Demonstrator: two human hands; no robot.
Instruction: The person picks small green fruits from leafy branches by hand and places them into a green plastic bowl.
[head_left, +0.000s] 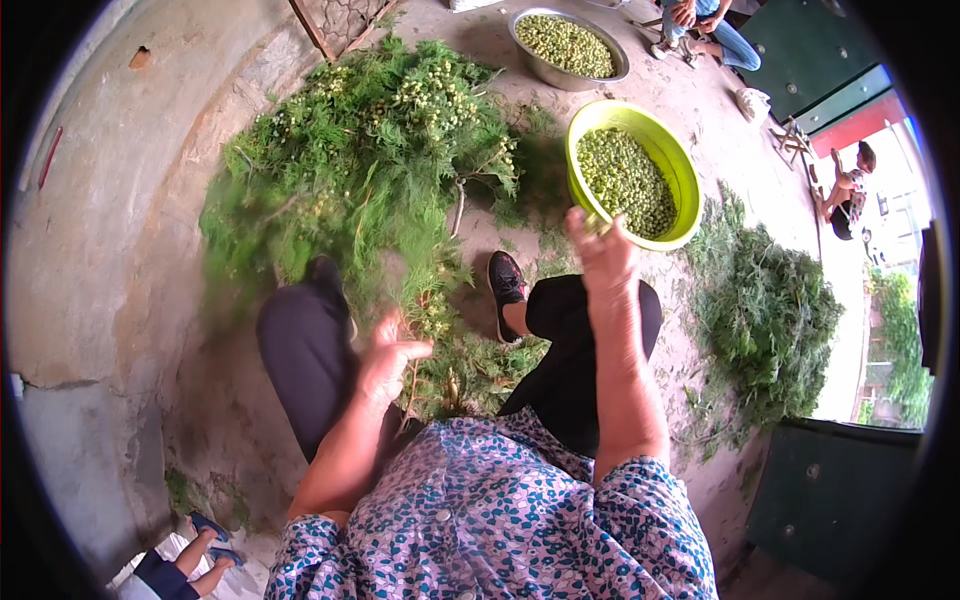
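There are two hands of the wearer: one left hand [388, 360] and one right hand [607, 250]. The vessels with green berries [627, 180] are two in number, namely one yellow-green tub [683, 185] and one metal basin [560, 78]; the berries themselves are too many for counting. Of leafy heaps I count two, a left heap [370, 170] and a right heap [770, 310]. The wearer's dark shoes [507, 290] are two. Other persons [850, 190] are three, each only partly or distantly visible. Blue sandals [210, 527] are two.

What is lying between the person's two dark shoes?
In the head view, green leafy branches lie between the left shoe and right shoe, with some floor showing near the latter.
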